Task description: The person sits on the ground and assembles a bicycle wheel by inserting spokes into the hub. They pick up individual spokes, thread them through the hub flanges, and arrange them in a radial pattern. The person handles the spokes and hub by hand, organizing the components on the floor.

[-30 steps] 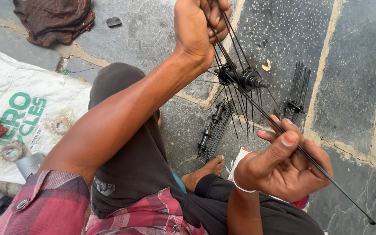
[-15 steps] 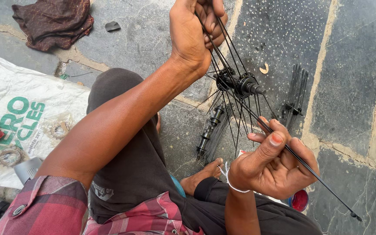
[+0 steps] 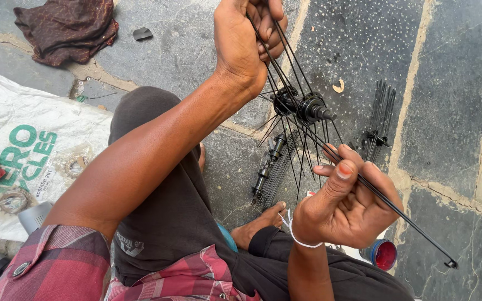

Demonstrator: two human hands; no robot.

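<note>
Left hand [image 3: 246, 42] grips upright spokes [image 3: 285, 67] above the hub [image 3: 302, 106]; right hand [image 3: 347, 206] clasps one spoke [image 3: 408, 220] slanting down-right.

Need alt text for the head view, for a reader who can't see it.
A seated person's left hand grips a bunch of black spokes above a black hub; the right hand pinches one spoke. More hubs and spokes lie on the stone floor.

It was a bicycle repair spot on a stone-slab floor [image 3: 447, 83]: spoked hubs [image 3: 302, 106], loose spokes [image 3: 377, 120], sprockets on a white sack [image 3: 6, 128], and a greasy rag [image 3: 65, 28] lay around.
</note>
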